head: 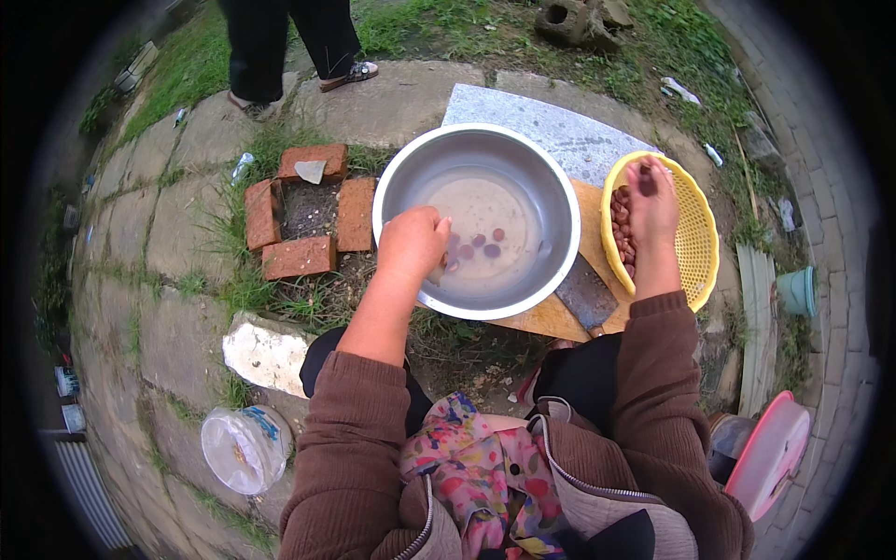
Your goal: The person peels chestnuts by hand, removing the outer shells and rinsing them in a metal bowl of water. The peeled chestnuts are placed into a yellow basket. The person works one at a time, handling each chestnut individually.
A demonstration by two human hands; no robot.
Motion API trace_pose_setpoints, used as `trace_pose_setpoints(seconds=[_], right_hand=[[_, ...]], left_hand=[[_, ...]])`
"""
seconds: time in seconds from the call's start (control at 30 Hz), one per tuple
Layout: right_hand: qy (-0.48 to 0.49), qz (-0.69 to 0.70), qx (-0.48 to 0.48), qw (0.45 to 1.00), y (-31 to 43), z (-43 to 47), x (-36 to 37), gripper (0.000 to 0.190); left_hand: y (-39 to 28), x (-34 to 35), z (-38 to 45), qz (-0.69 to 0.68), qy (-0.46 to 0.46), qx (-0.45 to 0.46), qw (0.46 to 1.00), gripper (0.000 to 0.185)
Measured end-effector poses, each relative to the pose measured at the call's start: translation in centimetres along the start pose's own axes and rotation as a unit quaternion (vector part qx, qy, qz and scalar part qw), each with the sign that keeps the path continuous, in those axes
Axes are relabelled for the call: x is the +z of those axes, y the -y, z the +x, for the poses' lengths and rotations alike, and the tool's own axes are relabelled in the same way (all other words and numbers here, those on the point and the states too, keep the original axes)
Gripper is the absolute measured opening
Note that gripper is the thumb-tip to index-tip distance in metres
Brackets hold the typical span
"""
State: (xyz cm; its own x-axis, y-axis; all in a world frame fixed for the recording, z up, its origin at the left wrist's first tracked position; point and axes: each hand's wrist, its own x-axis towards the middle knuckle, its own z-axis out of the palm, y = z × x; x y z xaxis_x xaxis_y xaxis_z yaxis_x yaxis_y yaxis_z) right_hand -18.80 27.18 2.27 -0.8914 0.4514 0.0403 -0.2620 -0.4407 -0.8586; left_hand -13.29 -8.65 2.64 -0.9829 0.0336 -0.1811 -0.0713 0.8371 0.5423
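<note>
A wide stainless steel basin (399, 171) of cloudy water stands before me, with several small reddish-brown round pieces (479, 240) in the water. My left hand (416, 241) reaches over its left rim, fingers curled down; what they hold is largely hidden. To the right, a yellow perforated plastic basket (702, 238) tilts, with many similar round pieces (620, 224) heaped along its left side; they look like nuts or small fruits. Over this basket my right hand (658, 210) is raised, its fingers closed around a dark reddish piece (646, 183).
A cleaver (586, 297) lies on a wooden board (532, 318) beside the basin. Red bricks (299, 257) form a square at left. A lined bucket (245, 448) stands near my left side, a pink lid (770, 455) at right. Another person's legs (259, 49) are ahead.
</note>
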Motion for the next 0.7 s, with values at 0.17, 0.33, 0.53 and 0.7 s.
trace_pose_setpoints(seconds=[0.17,0.33,0.53,0.7], right_hand=[[0.033,-0.742,-0.015,0.669,0.1,1.5,-5.1,0.032],[0.206,-0.656,-0.140,0.712,-3.0,-3.8,4.3,0.037],[0.428,-0.733,0.091,0.521,-11.7,-10.5,9.0,0.053],[0.489,-0.727,0.075,0.476,-15.6,-12.6,8.3,0.041]], left_hand=[[2.7,1.5,0.1,0.021,-0.127,0.069,0.989,0.030],[2.0,0.3,0.5,0.079,-0.035,0.024,0.996,0.030],[2.5,0.6,0.0,-0.002,-0.054,0.013,0.998,0.032],[3.5,-0.5,-0.2,-0.041,-0.040,-0.008,0.998,0.032]])
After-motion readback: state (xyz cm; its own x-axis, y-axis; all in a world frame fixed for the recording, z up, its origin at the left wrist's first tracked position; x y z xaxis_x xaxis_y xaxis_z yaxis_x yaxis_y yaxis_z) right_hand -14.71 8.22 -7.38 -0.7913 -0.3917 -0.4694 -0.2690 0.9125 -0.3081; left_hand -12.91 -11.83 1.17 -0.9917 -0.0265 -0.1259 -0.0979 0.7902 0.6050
